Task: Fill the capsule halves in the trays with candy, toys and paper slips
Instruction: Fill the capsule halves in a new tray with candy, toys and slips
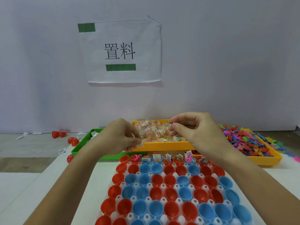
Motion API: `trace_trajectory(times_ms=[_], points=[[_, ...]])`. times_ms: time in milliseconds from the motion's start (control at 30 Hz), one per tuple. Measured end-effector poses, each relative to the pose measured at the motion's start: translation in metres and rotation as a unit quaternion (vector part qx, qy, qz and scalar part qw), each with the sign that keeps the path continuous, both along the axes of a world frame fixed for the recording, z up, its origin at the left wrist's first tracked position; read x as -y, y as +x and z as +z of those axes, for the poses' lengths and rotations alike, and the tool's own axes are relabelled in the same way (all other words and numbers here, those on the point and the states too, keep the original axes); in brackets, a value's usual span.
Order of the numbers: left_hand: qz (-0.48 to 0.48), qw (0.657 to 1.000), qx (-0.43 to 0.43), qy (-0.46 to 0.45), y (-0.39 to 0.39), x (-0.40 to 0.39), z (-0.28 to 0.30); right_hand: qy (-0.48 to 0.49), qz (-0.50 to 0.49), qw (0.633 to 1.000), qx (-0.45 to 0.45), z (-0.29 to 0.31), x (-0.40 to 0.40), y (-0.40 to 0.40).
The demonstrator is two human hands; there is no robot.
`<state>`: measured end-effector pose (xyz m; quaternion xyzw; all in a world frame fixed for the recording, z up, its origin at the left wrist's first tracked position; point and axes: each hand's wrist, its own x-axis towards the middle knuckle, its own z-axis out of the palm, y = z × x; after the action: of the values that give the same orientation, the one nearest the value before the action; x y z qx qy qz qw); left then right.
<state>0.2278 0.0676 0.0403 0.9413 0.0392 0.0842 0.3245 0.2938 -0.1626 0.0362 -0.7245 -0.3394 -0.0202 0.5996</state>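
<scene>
A white tray (163, 186) in front of me holds rows of red and blue capsule halves (168, 194). Only the farthest row has candy, small toys and paper slips (168, 156) in it. Behind it an orange bin (162, 146) is full of clear candy packets (154, 132). My left hand (120, 137) hovers at the bin's left front corner, pinching a small candy packet (140, 144) between its fingertips. My right hand (193, 127) is over the candy, thumb and fingers pinched on a clear packet.
A green bin (82, 147) with paper slips stands at the left, an orange bin of coloured plastic toys (253, 142) at the right. Loose red capsule halves (73, 141) lie beside the green bin. A wall with a paper sign (120, 51) rises behind.
</scene>
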Motion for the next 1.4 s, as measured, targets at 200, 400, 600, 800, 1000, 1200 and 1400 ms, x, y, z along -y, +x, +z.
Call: trace_trajectory(times_ms=[200, 400, 600, 800, 1000, 1200, 1400], points=[[0.051, 0.988, -0.018, 0.146, 0.004, 0.001, -0.012, -0.020, -0.028, 0.999, 0.026, -0.002, 0.001, 0.004], [0.049, 0.981, -0.024, 0.188, 0.008, 0.005, -0.021, -0.025, -0.030, 0.999, 0.032, -0.004, 0.002, 0.007], [0.029, 0.978, -0.053, 0.201, 0.011, 0.007, -0.026, -0.032, -0.031, 0.998, 0.038, -0.005, 0.003, 0.009], [0.015, 0.974, -0.056, 0.218, 0.011, 0.011, -0.029, -0.042, -0.032, 0.997, 0.049, -0.005, 0.003, 0.009], [0.035, 0.974, -0.040, 0.221, 0.012, 0.012, -0.030, -0.058, -0.038, 0.996, 0.060, -0.005, 0.002, 0.008], [0.018, 0.972, -0.050, 0.227, 0.012, 0.011, -0.026, -0.054, -0.041, 0.996, 0.054, -0.003, 0.003, 0.007], [0.110, 0.971, 0.069, 0.199, 0.009, -0.001, -0.016, -0.050, -0.049, 0.996, 0.060, -0.001, 0.007, 0.009]])
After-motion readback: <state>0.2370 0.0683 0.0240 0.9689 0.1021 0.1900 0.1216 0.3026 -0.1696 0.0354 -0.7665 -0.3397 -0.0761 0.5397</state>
